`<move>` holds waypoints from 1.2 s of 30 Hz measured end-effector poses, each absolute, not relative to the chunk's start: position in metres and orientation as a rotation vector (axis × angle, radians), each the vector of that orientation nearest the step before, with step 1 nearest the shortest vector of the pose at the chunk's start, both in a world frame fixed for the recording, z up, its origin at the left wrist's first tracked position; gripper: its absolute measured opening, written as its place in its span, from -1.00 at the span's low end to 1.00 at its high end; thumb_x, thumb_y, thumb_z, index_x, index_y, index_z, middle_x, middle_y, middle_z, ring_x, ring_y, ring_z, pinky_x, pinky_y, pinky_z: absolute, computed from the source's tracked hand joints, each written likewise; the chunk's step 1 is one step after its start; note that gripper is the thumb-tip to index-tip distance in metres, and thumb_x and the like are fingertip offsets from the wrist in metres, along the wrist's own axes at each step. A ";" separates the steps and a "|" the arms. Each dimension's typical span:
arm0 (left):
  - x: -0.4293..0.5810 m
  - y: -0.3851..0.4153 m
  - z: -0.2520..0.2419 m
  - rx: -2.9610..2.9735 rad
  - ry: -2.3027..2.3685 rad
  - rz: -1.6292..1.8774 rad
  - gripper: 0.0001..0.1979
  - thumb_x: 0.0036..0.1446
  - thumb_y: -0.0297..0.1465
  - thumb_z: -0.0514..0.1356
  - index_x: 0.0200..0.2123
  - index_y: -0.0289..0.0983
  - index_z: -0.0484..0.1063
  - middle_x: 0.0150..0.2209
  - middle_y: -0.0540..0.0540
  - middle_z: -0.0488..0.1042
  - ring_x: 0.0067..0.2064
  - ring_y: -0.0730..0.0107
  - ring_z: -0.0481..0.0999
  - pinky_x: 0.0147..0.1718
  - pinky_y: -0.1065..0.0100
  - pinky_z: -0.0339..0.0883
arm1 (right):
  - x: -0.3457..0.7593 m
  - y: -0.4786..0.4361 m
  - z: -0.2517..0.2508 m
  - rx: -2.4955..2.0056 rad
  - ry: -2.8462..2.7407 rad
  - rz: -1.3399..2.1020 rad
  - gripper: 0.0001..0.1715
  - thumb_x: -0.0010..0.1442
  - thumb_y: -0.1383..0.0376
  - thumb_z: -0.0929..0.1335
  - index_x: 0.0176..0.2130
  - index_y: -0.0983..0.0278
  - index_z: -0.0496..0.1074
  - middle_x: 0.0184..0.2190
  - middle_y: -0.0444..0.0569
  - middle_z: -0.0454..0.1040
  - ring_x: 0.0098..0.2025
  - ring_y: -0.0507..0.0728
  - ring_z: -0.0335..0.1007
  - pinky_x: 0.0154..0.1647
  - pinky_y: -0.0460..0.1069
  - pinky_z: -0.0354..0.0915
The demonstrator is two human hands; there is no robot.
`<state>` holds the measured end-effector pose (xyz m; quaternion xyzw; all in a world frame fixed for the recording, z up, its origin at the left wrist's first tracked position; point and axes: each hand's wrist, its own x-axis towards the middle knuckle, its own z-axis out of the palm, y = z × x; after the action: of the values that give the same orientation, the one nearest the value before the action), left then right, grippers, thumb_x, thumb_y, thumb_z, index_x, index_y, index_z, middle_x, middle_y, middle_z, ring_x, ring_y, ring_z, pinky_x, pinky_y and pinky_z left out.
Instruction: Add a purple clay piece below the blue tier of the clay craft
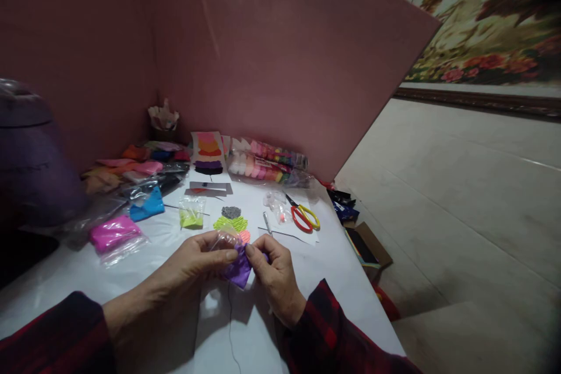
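My left hand and my right hand meet over the white table, both pinching a small clear bag with purple material inside. The fingertips of each hand close on the bag's top edge. Just beyond my hands lie a flat piece in green, grey and pink and a small metal tool. A dark thread runs down the table toward me.
Red and yellow scissors lie at the right. Bags of pink, blue and yellow-green material sit at the left. Colourful packs line the pink partition. A cardboard box stands by the table's right edge.
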<state>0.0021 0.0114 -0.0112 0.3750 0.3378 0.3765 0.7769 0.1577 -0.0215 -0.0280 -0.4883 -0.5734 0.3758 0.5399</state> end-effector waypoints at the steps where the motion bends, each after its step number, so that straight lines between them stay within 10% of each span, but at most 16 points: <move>1: 0.002 0.011 -0.011 0.819 0.738 0.809 -0.69 -0.29 -0.38 0.44 -0.39 -0.33 0.52 -0.45 -0.11 0.55 -0.41 0.29 0.49 -0.36 0.31 0.33 | 0.158 -0.022 -0.027 -1.164 -1.370 0.894 -0.65 0.17 0.15 0.33 -0.53 0.28 0.24 -0.60 -0.22 0.13 -0.52 -0.02 -0.02 -0.50 -0.09 0.02; 22: -0.001 0.019 -0.021 1.136 0.808 0.781 -0.70 -0.24 -0.26 0.36 -0.59 -0.28 0.31 -0.60 0.09 0.23 -0.52 0.48 0.19 -0.53 0.42 0.04 | 0.157 -0.028 -0.025 -1.145 -1.422 0.880 -0.67 0.15 0.16 0.34 -0.53 0.30 0.29 -0.63 -0.22 0.16 -0.55 -0.03 -0.01 -0.53 -0.09 0.00; 36: -0.002 0.016 -0.014 0.992 0.758 0.825 -0.63 -0.33 -0.40 0.45 -0.35 -0.29 0.50 -0.48 -0.03 0.50 -0.43 0.34 0.43 -0.41 0.37 0.23 | 0.160 -0.020 -0.029 -1.106 -1.265 0.888 -0.65 0.16 0.15 0.36 -0.52 0.28 0.24 -0.61 -0.24 0.11 -0.56 -0.04 -0.06 -0.55 -0.10 -0.03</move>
<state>-0.0023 0.0163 -0.0142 0.4509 0.3445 0.3750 0.7331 0.1605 -0.0203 -0.0294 -0.4736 -0.5415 0.3800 0.5815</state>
